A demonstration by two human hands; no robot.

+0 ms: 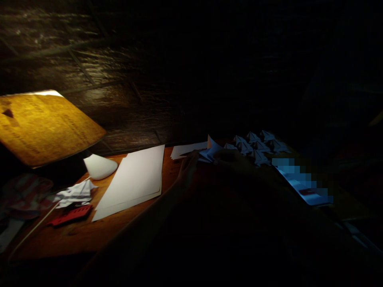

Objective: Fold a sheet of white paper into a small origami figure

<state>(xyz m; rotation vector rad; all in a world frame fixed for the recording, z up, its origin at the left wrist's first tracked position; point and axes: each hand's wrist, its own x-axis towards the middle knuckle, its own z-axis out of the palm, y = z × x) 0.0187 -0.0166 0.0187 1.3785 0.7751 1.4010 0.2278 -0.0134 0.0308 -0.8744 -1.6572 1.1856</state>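
Note:
In the dim middle of the head view, a partly folded piece of paper [210, 150] with a pointed flap standing up is held between my two hands. My left hand [189, 164] grips its left side, fingers closed on the edge. From the right, my right hand [232, 157] pinches the paper, though deep shadow hides most of its fingers. Several folded paper figures [253, 144] sit in a cluster just beyond my right hand. Behind my left hand lie a few loose white sheets [187, 149].
A stack of white paper [134, 183] lies on the wooden table [119, 229]. To its left are a lamp with a yellow shade [48, 125] and white base [101, 166], crumpled paper [76, 194], a red comb-like object [71, 215] and a cord. A lit phone-like screen [302, 185] lies right.

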